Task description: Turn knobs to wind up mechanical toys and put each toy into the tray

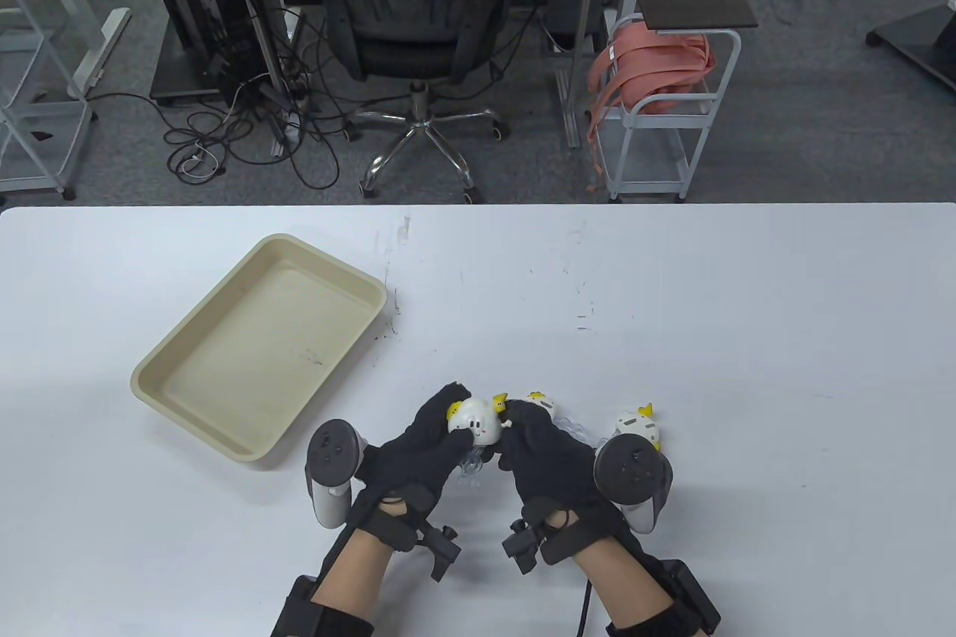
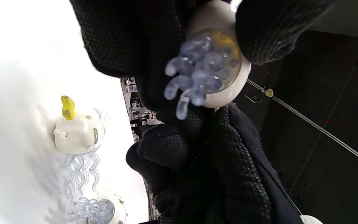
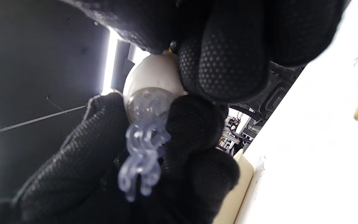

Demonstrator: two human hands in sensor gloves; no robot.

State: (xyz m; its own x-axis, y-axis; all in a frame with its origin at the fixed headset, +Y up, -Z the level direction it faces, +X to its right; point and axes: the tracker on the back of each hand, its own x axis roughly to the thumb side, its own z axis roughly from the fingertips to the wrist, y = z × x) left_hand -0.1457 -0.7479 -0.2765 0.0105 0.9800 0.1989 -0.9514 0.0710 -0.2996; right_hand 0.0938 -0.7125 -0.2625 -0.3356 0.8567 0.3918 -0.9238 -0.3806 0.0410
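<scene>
I have both hands on one toy (image 1: 476,424), a white round body with a face and yellow bits on top, held up near the table's (image 1: 747,338) near edge, about midway across. My left hand (image 1: 418,454) curls round its left side, fingers wrapped over the top and thumb low against the body. My right hand (image 1: 549,454) closes in from the right; the right wrist view shows a fingertip (image 3: 225,62) and thumb pressed against the toy's side, pinching there, though I cannot tell whether the knob sits between them. Clear soft tentacles (image 2: 194,77) hang from the toy's underside between my two palms.

Two more toys lie on the table to the right: one (image 1: 539,402) just behind my right fingers, another (image 1: 640,426) further right, beside the right tracker (image 1: 631,476). In the left wrist view the nearer one shows a yellow fin and clear tentacles.

The beige tray (image 1: 261,346) lies to the far left of my hands, angled, well apart from the toys.
</scene>
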